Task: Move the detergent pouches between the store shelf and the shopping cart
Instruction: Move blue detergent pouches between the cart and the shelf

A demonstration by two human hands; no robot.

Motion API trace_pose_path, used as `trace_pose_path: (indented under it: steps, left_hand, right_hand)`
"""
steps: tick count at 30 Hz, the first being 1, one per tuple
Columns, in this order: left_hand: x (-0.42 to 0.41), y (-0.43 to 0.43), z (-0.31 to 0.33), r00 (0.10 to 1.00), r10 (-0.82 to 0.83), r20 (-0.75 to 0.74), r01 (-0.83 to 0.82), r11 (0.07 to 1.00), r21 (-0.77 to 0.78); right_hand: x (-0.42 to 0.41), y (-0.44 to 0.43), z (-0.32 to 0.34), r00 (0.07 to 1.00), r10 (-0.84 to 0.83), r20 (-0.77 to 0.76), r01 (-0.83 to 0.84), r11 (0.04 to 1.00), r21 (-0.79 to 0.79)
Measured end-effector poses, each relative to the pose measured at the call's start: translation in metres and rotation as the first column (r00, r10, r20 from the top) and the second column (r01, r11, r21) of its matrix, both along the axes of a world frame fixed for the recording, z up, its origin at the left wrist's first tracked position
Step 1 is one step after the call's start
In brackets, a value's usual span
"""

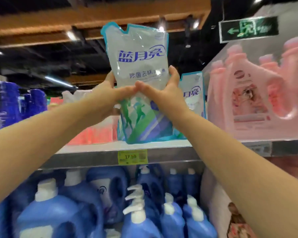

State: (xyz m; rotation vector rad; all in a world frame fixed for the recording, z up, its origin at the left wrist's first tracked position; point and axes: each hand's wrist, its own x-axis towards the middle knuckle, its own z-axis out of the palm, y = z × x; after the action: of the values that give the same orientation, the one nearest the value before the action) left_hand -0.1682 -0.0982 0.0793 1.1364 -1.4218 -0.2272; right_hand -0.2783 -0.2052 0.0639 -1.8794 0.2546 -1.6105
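Pouch [138, 66] gripped by both hands above shelf [120, 159]

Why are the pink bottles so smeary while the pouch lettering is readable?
Head view: the pouch, gripped by left hand and right hand, sits central and fairly sharp; the pink bottles and blue bottles near the edges smear, likely from wide-angle stretch and motion blur. Head view again: ceiling lights flare white, and glare streaks the pouch's clear top.
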Motion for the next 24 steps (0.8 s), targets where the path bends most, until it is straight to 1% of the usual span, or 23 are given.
trace_pose_path:
  steps: [1,3,7,9,14,17,19,24]
  left_hand:
    - [0.006,-0.010,0.007,0.999,0.035,0.012,-0.036,0.999,0.040]
    - [0.015,-0.033,0.017,0.998,0.066,-0.025,-0.064,0.994,0.085]
    - [0.030,-0.080,0.019,0.975,0.108,-0.196,-0.087,0.990,0.111]
    - [0.040,-0.098,0.017,0.963,0.122,-0.242,-0.100,0.990,0.099]
    - [0.076,-0.115,0.017,0.971,0.121,-0.204,-0.104,0.990,0.092]
    - [0.101,-0.112,0.016,0.973,0.167,-0.157,-0.153,0.983,0.098]
    - [0.119,-0.109,0.013,0.976,0.163,-0.146,-0.147,0.983,0.114]
    - [0.163,-0.111,-0.006,0.977,0.155,-0.143,-0.129,0.976,0.178]
  right_hand:
    - [0.005,-0.011,0.006,1.000,-0.019,-0.022,0.019,1.000,-0.012]
    - [0.013,-0.034,0.013,0.996,-0.052,-0.067,0.051,0.999,-0.005]
    - [0.032,-0.068,0.012,0.976,-0.122,-0.180,0.130,0.991,0.032]
    - [0.039,-0.078,0.011,0.964,-0.152,-0.219,0.165,0.986,0.040]
    - [0.069,-0.088,0.012,0.936,-0.146,-0.320,0.186,0.978,0.097]
    - [0.095,-0.086,0.009,0.925,-0.140,-0.352,0.180,0.980,0.081]
    - [0.112,-0.085,0.005,0.909,-0.147,-0.390,0.183,0.982,0.056]
    - [0.137,-0.090,-0.015,0.777,-0.219,-0.590,0.243,0.969,-0.040]
